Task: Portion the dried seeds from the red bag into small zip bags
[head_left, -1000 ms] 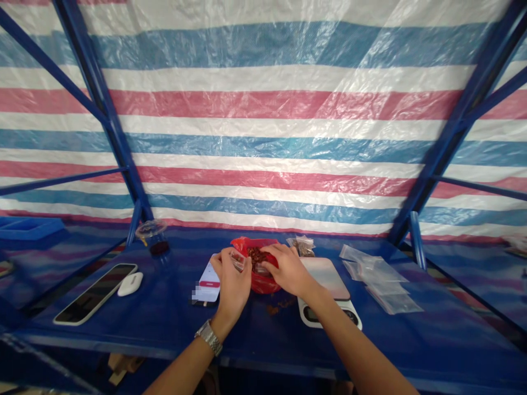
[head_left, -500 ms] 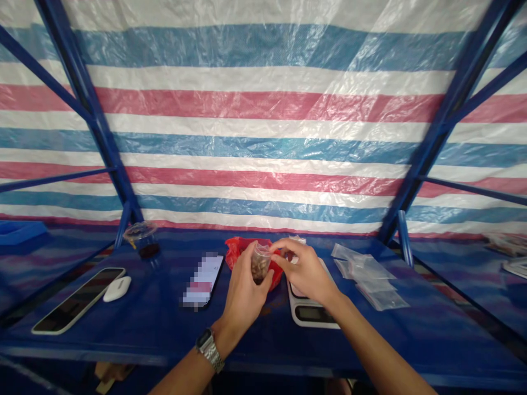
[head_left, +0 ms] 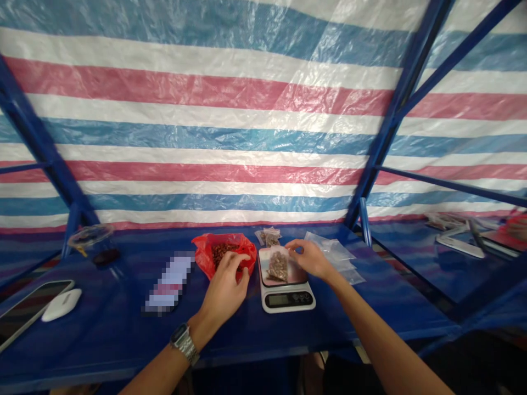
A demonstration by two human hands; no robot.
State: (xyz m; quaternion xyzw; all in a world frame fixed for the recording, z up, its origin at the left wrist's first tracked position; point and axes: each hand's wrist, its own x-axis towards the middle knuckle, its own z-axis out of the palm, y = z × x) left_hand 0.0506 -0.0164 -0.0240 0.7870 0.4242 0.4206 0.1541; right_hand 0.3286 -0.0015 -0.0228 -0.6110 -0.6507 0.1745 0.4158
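Observation:
A small clear plastic bag (head_left: 278, 267) of brown pieces rests on the pan of a white kitchen scale (head_left: 268, 307). My right hand (head_left: 310, 258) is at the bag's upper right corner, thumb and finger pinched together there. My left hand (head_left: 228, 282), wearing a metal watch (head_left: 184, 341), hovers over the near right side of a red plastic bag (head_left: 203, 253). Its fingers are curled but apart, with nothing between them. Inside the red bag lie many small brown pieces (head_left: 222, 249). Behind the scale are small filled bags (head_left: 269, 236).
Flat clear bags (head_left: 329, 249) lie right of the scale. Left of the red bag are a blurred-screen phone (head_left: 171, 282), a plastic cup (head_left: 99, 247) of dark liquid, a white case (head_left: 61, 305) and another phone (head_left: 28, 307). Blue posts (head_left: 379, 148) frame a striped sheet (head_left: 214, 126).
The filled bag has moved from my left hand onto the scale. My left hand has let go and opened over the red bag. The view has shifted to the right.

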